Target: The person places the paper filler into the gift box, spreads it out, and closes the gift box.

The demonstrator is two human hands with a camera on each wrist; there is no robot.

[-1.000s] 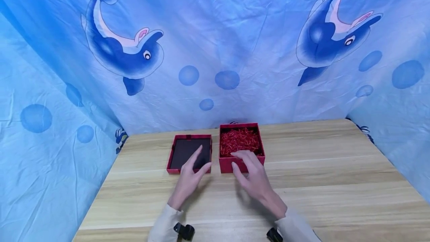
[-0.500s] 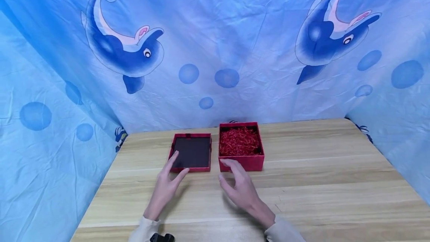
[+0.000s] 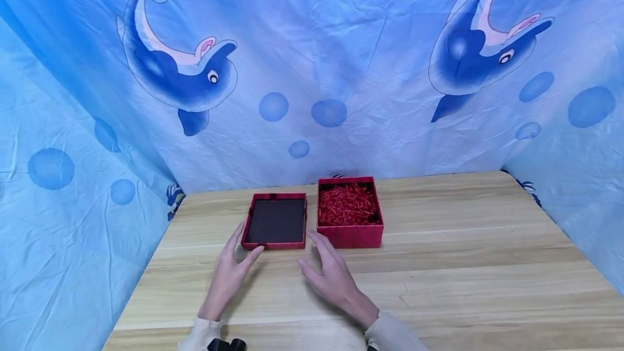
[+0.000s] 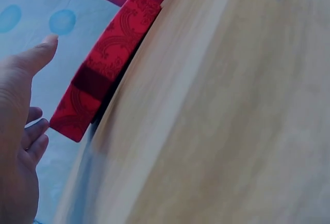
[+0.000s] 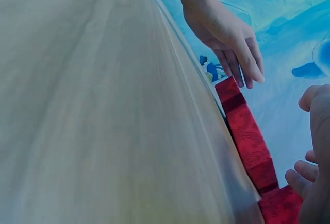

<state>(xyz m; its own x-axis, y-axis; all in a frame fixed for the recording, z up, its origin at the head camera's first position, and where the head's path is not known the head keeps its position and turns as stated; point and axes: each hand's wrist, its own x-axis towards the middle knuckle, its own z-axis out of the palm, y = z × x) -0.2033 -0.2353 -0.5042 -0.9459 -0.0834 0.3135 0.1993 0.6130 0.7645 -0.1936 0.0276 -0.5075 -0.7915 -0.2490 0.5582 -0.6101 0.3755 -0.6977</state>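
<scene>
A shallow red box lid [image 3: 275,246] with a black inside lies upturned on the table, its red patterned side wall [image 4: 116,44] showing in the left wrist view. My left hand [image 3: 228,278] is at its near left corner, fingers spread, thumb by the front edge. To the lid's right stands a deeper red box [image 3: 351,237], filled with red shredded paper [image 3: 348,206]. My right hand [image 3: 333,280] hovers in front of the gap between lid and box, thumb and fingers apart. Neither hand holds anything.
The wooden table [image 3: 463,264] spreads to the right of the box and toward me. Behind it and at both sides hangs a blue cloth [image 3: 380,140] printed with dolphins and bubbles. Black wrist cameras [image 3: 227,345] sit on my sleeves.
Both hands have moved left and slightly toward me. The left has gone from over the lid to its left corner, the right from the box front to the gap. Lid and box stay put.
</scene>
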